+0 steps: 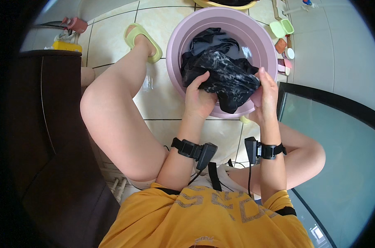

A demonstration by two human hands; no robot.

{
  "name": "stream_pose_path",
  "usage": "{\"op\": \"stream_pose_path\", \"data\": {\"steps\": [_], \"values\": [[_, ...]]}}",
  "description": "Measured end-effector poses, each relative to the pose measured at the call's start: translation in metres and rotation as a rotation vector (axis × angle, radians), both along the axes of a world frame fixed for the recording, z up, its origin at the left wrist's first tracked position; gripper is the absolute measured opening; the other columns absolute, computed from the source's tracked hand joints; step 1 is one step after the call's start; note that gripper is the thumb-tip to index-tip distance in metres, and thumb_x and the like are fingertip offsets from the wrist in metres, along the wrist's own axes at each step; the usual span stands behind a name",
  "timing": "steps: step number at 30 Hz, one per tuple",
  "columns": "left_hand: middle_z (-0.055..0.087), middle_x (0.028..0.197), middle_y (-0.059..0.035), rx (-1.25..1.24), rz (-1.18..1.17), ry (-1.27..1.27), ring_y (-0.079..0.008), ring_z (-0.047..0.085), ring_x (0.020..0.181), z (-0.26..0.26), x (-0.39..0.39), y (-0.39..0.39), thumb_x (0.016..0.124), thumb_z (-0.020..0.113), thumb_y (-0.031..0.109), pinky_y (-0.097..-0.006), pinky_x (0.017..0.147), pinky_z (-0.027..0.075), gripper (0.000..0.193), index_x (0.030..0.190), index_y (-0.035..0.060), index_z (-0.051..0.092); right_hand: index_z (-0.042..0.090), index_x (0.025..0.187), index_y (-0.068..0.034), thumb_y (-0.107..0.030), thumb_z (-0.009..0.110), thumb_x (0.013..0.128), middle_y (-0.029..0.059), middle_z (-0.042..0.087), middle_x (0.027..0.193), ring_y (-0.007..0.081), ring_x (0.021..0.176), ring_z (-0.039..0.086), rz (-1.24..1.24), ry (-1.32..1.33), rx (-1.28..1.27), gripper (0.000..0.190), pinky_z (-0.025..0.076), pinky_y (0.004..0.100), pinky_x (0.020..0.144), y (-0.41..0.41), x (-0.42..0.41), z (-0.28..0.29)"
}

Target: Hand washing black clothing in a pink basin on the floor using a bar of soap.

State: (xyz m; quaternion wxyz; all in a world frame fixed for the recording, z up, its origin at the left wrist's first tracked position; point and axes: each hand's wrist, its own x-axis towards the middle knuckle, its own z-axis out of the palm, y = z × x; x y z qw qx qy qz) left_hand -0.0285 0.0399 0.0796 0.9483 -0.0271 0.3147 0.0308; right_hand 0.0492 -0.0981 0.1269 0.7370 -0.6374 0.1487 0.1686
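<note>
A dark wet garment (227, 73) with streaks of white suds is stretched between my hands over the near side of a pink plastic basin (177, 46). My left hand (200, 97) grips its near left part, thumb on top and the other fingers underneath. At the right end, my right hand (266, 88) pinches the cloth, thumb up. The far part of the dark cloth trails into cloudy water (231, 51) in the basin. Whether it is one garment or more, I cannot tell.
A yellow basin (224, 3) stands behind the pink one. Along the right wall are a green soap box (278, 29) and small jars (288, 53). A glass panel with a black frame (327, 96) rises at right, a dark cabinet (51, 124) at left. The floor is tiled (165, 102).
</note>
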Motion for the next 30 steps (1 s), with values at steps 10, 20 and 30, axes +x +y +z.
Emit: {"op": "stream_pose_path", "data": {"steps": [10, 20, 30], "values": [[0.051, 0.12, -0.0114, -0.132, 0.005, -0.134, -0.026, 0.046, 0.114, 0.009, -0.012, -0.009, 0.091, 0.046, 0.027, -0.0405, 0.1, 0.033, 0.038, 0.121, 0.0044, 0.045, 0.061, 0.096, -0.01, -0.011, 0.063, 0.071, 0.0093, 0.057, 0.104, 0.0291, 0.107, 0.049, 0.577, -1.142, -0.697, 0.026, 0.033, 0.0441, 0.095, 0.059, -0.065, 0.013], [0.047, 0.128, -0.014, -0.446, -0.025, -0.299, -0.0268, 0.043, 0.12, 0.021, -0.005, -0.029, 0.092, 0.041, 0.037, -0.0395, 0.105, 0.029, 0.051, 0.127, -0.0004, 0.041, 0.051, 0.116, 0.0, -0.038, 0.039, 0.093, 0.0117, 0.056, 0.113, 0.0226, 0.104, 0.053, -0.064, 0.285, 0.359, 0.046, 0.039, 0.0325, 0.094, 0.02, -0.031, -0.066], [0.061, 0.105, -0.0114, -0.357, -0.027, -0.284, -0.0256, 0.059, 0.096, 0.017, -0.001, -0.022, 0.088, 0.04, 0.046, -0.0399, 0.086, 0.046, 0.049, 0.11, 0.006, 0.056, 0.045, 0.123, -0.007, -0.031, 0.042, 0.092, 0.0103, 0.052, 0.122, 0.0225, 0.113, 0.05, -0.166, 0.537, 0.684, 0.039, 0.04, 0.04, 0.094, -0.022, -0.079, -0.082]]}}
